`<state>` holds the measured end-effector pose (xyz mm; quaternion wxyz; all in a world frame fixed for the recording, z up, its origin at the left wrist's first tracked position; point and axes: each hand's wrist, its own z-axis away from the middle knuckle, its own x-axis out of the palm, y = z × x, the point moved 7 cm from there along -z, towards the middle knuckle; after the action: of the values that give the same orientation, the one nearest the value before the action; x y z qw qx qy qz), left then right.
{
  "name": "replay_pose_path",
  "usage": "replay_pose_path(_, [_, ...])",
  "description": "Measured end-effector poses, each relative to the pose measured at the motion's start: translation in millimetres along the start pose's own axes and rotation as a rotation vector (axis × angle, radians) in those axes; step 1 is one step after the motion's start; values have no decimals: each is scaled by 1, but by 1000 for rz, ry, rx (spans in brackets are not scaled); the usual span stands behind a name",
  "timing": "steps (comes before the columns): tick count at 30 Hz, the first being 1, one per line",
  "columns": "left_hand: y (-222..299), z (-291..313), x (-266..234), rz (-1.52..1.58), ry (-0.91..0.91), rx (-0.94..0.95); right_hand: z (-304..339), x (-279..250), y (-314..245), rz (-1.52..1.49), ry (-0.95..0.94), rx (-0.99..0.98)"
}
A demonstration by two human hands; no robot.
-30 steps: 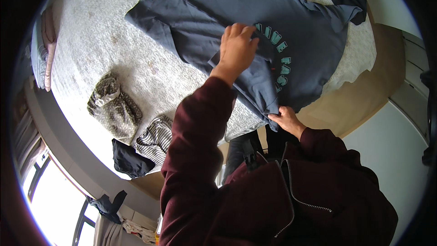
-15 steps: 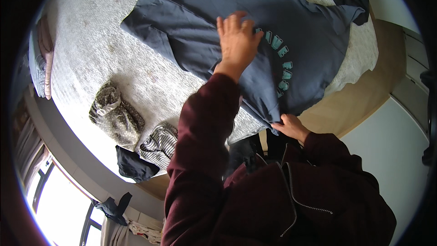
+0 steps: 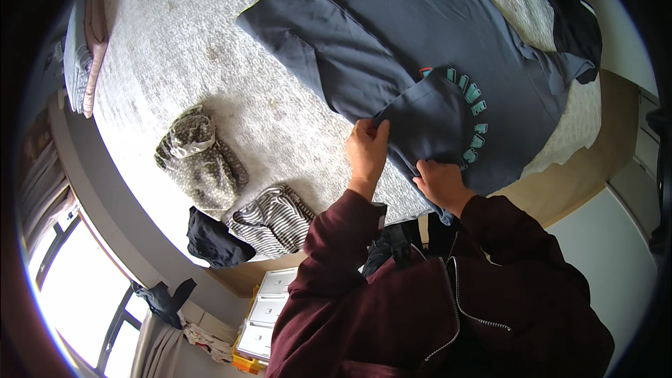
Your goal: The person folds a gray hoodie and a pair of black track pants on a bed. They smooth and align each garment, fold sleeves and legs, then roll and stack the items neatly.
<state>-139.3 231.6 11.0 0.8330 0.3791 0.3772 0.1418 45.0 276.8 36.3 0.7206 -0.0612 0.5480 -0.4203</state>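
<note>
A dark blue-grey T-shirt (image 3: 392, 35) with teal lettering on its chest lies spread over the pale bed cover (image 3: 210, 49). Its near side is folded inward, and the flap covers part of the print. At the folded edge my left hand (image 3: 367, 152) is closed, pinching the cloth between thumb and fingers. A little to its right, my right hand (image 3: 442, 183) grips the same edge, fingers curled over the fabric. A bit of the shirt hangs below the right hand, over the bed's near edge.
Left of my hands lie a bundled spotted garment (image 3: 203, 168), a black-and-white striped garment (image 3: 273, 218) and a black folded cloth (image 3: 217, 239). More black clothing (image 3: 563, 14) lies at the far right. Folded clothes (image 3: 94, 49) sit at the far left. White boxes (image 3: 266, 308) stand below the bed.
My left hand has come down from the middle of the shirt to its near edge and closed on it. The near side now lies folded over part of the print. My view has shifted slightly.
</note>
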Motion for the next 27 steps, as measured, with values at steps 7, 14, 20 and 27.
replay_pose_path(7, [-12, -9, -22, -39, 29, -37, 2, 18, -1, -129, -205, -45])
replay_pose_path(14, [81, -28, -32, -408, 70, 684, -33, -70, -20, -21, 247, -217])
replay_pose_path(20, [87, -105, 6, -813, -232, 835, -71, -63, -1, 183, 173, -227])
replay_pose_path(27, [109, -175, -37, -615, -32, 939, -72, -48, 11, 127, 163, -219])
